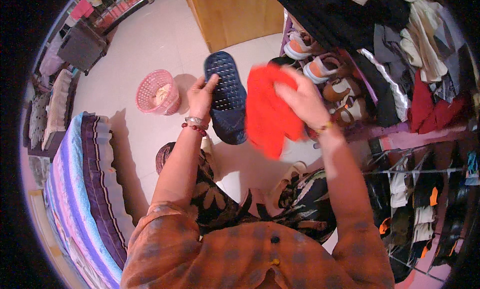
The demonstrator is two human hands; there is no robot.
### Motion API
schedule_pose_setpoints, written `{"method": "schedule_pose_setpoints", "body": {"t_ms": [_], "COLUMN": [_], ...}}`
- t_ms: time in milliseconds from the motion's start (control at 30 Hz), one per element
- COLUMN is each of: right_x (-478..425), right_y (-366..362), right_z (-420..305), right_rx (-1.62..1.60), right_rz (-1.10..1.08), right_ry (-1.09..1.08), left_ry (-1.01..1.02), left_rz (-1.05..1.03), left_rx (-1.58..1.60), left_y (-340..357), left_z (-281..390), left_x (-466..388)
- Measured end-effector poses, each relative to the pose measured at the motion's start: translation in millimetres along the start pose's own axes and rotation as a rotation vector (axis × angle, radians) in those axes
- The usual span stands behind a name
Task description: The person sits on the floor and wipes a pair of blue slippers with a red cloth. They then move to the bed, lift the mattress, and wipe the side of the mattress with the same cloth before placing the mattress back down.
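My left hand (202,96) grips a dark blue slide sandal (227,90) by its side edge, with the thumb on the footbed. The perforated footbed faces up, and the broad strap lies at the end nearer me. Just right of the sandal, my right hand (302,98) holds a bright red cloth (268,109) that hangs down, blurred. Between cloth and sandal there is little or no gap; whether they touch I cannot tell. The fingertips of my right hand are partly hidden in the cloth's folds.
A pink perforated plastic basket (157,92) with a pale item inside stands on the tiled floor (131,53). Several shoes (318,70) fill a rack at right, below piled clothes (390,38). A wooden panel (240,17) stands ahead. A striped bedcover (71,169) lies left.
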State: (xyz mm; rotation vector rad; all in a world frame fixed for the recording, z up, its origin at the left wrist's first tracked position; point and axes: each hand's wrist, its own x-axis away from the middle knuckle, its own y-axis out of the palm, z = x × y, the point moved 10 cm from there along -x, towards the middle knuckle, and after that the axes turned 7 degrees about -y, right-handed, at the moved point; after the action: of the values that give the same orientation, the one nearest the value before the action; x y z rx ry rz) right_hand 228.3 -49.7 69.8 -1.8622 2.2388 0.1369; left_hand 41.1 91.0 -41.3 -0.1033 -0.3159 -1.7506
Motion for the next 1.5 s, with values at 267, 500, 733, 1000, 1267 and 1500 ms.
{"method": "schedule_pose_setpoints", "body": {"t_ms": [267,500,733,1000,1267,1500], "right_x": [-3.4,-26.5,12.6,36.1,47.6,29.3], "right_y": [57.8,58.4,46.9,50.9,72.0,63.0], "right_z": [0.1,27.3,62.9,59.1,87.2,86.3], "right_rx": [1.113,0.925,0.661,0.005,-0.934,-0.814], "right_rz": [0.089,-0.163,-0.831,-0.495,-0.024,0.086], "right_ry": [-0.452,-0.085,0.370,0.367,0.599,0.470], "left_ry": [0.144,0.080,0.279,-0.178,-0.266,-0.169], "left_rz": [-0.129,-0.067,0.085,-0.055,-0.146,-0.123], "left_rx": [-0.029,-0.094,-0.401,0.710,0.725,0.214], "left_y": [40.3,23.4,16.6,-22.5,12.0,-1.8], "left_z": [6.8,4.7,28.1,-18.8,-20.3,-19.1], "left_x": [29.3,19.8,9.0,-31.8,-15.3,-8.2]}}
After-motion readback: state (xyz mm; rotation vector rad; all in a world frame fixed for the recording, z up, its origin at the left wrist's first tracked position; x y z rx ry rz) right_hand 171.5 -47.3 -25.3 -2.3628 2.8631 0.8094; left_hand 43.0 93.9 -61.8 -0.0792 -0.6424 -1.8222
